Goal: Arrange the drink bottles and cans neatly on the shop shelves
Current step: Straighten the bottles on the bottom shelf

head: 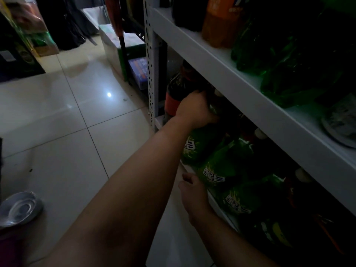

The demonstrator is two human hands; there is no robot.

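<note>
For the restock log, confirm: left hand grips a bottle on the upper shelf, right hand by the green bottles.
Wrong shelf. The head view shows the left hand gripping a bottle on the lower shelf; right hand by the green bottles.

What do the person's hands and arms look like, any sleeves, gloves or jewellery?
Both are bare: the left hand and right hand wear no gloves, and no sleeve, watch or ring shows on either forearm. The light is dim.

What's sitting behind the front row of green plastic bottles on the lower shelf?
Behind the green plastic bottles, a second row of dark bottles with pale caps shows. Their bodies and anything deeper are hidden by the white upper shelf board and shadow.
</note>
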